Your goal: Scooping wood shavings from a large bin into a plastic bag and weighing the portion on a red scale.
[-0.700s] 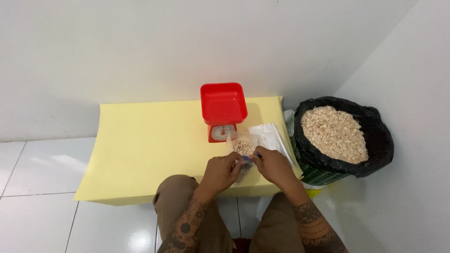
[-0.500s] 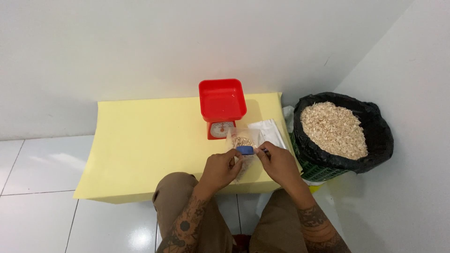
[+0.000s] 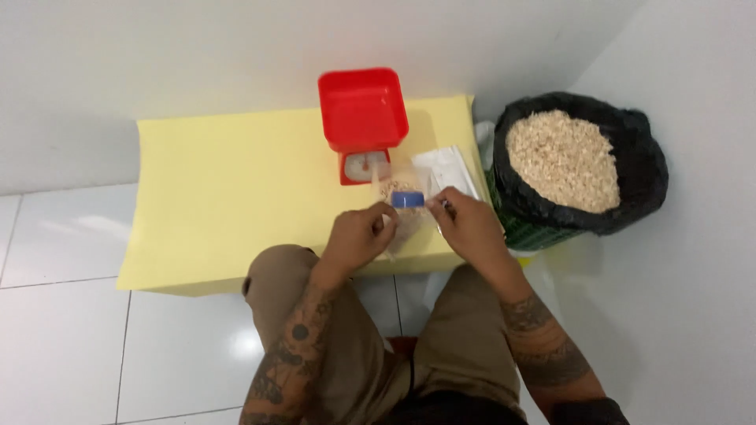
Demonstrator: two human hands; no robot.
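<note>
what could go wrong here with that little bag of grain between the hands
1. The small clear bag of pale grain is pinched between the left hand and right hand above the yellow mat; a slip might scatter grain across it.
2. The red scale stands just behind the hands, so a forward reach might knock it.
3. The black sack is heaped full and open beside the right arm; a nudge could spill it.

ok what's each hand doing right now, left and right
Left hand: closed, pinching the near edge of the small clear bag of grain.
Right hand: closed on the same bag's other side, by the blue clip.
</note>
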